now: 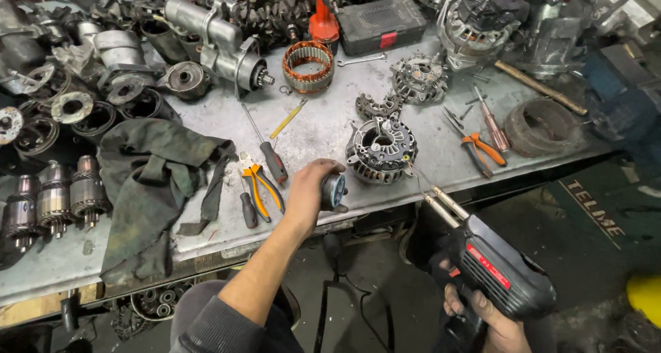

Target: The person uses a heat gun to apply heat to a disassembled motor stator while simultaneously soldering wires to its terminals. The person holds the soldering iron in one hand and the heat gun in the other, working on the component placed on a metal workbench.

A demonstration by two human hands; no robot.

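Note:
My left hand [311, 188] grips a small round spool of solder wire [334, 190] just above the front edge of the metal workbench [427, 129]. My right hand [490, 320] holds a black soldering gun [497, 269] with a red label, low at the right below the bench edge. The gun's two metal tips [421, 181] point up and left toward a grey alternator housing [381, 149] lying on the bench. The spool sits just left of that housing.
Orange-handled pliers [262, 186] and screwdrivers [268, 153] lie left of my hand, beside a dark green rag [148, 181]. A copper stator ring [308, 66], starter motor [220, 43], armatures [51, 201], black case [382, 24] and more pliers [478, 150] crowd the bench.

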